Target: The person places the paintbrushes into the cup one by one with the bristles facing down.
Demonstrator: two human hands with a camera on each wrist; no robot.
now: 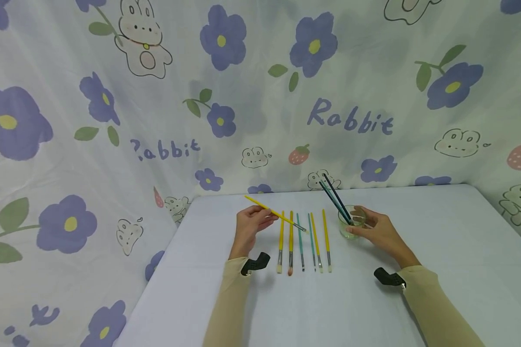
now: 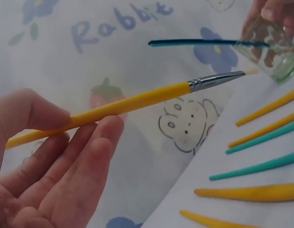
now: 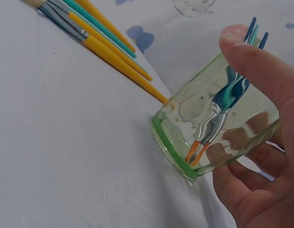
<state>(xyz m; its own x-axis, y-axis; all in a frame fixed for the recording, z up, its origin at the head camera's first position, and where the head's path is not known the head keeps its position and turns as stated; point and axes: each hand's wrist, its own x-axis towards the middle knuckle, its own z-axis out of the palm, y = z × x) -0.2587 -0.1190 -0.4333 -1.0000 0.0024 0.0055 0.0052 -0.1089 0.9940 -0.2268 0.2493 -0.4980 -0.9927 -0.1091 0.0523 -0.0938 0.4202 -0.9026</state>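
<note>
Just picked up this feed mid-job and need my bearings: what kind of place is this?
Probably a makeshift tabletop painting station, not a proper studio. A white table is walled in by hung rabbit-and-flower cloth. A row of paintbrushes lies on it; the left hand holds a yellow brush, the right hand a glass with brushes.

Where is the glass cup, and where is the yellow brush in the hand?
glass cup (image 3: 218,137), right wrist view, on its clear side wall.
yellow brush (image 2: 132,102), left wrist view, on the middle of its yellow handle.
</note>
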